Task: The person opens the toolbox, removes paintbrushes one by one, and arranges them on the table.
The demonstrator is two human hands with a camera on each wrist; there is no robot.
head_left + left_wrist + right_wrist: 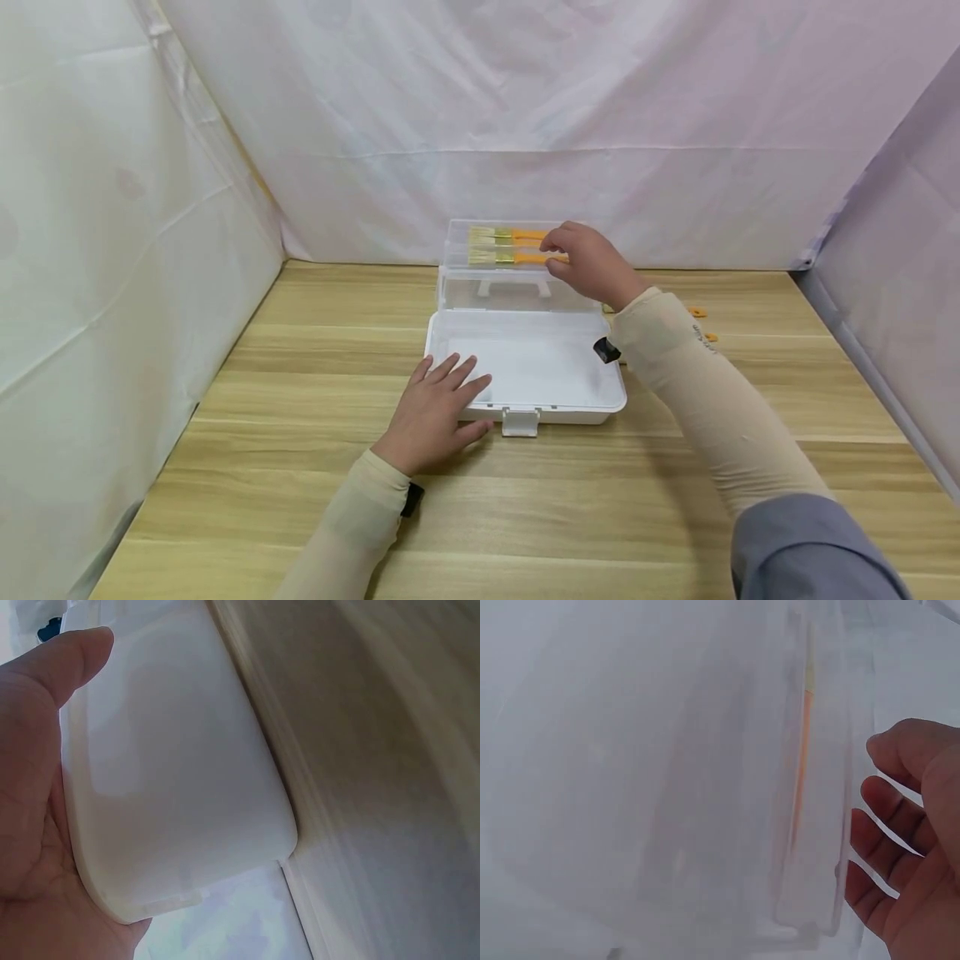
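A white plastic box (562,417) stands open, with its clear lid (461,292) raised at the back. Several paintbrushes (498,258) with pale bristles and orange handles lie side by side in a clear tray (457,250) at the lid. Over their handle ends hovers my right hand (596,262), fingers loosely bent; the right wrist view shows nothing between thumb and fingers beside the tray wall (844,847). My left hand (431,417) rests on the box's front left corner, fingers spread over the rim. In the left wrist view its thumb (82,656) lies against the box's outer wall (180,765).
Right of the box, orange handle ends (697,312) of other brushes show on the wooden table (330,333), partly hidden by my right forearm. A clear latch (521,422) hangs at the box's front. White cloth (360,183) hangs behind and at both sides.
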